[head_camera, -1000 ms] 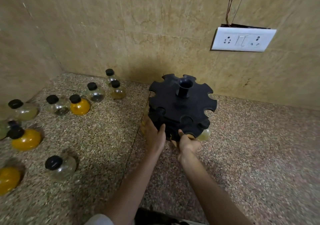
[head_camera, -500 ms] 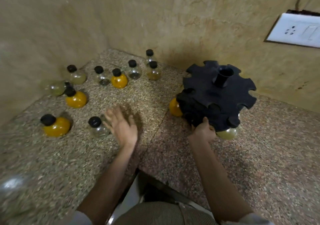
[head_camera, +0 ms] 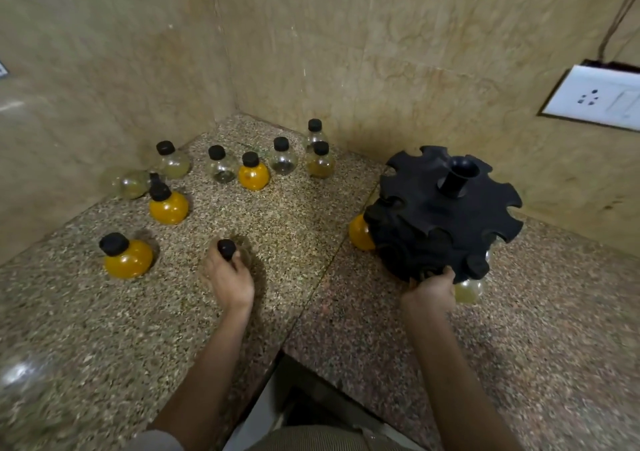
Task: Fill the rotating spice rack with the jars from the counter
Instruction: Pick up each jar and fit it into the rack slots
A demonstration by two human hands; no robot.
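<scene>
Spanning the whole lower view, the speckled stone bench [head_camera: 194, 339] runs into a corner between two beige tiled walls [head_camera: 346, 52], and a seam [head_camera: 322, 277] splits its lighter left slab from a redder right slab. On the right wall sits a white socket plate [head_camera: 595, 98] with a dark cable rising from its top edge.

On the right slab near the wall stands the black spice rack [head_camera: 440, 215], its upper disc cut with round notches around a central tube. An orange jar [head_camera: 360, 234] hangs at the rack's left side and a pale yellowish jar [head_camera: 469, 289] sits at its near lower edge.

The right hand [head_camera: 431, 289] is closed on the rack's lower front rim, fingers curled under it, just beside the pale jar.

The left hand [head_camera: 228, 277] is wrapped around a clear jar [head_camera: 242, 246] on the left slab, thumb and fingers pinching at its neck below the black cap [head_camera: 227, 249].

Loose jars, all black-capped, stand on the left slab: an orange one [head_camera: 130, 260] near the left hand, another orange one [head_camera: 169, 206] further back, a clear one lying on its side [head_camera: 126, 183] against the left wall, and a back row of a pale one [head_camera: 175, 163], a clear one [head_camera: 221, 170], an orange one [head_camera: 254, 175], a clear one [head_camera: 284, 161] and two mustard-tinted ones [head_camera: 320, 163] close to the corner wall.
</scene>
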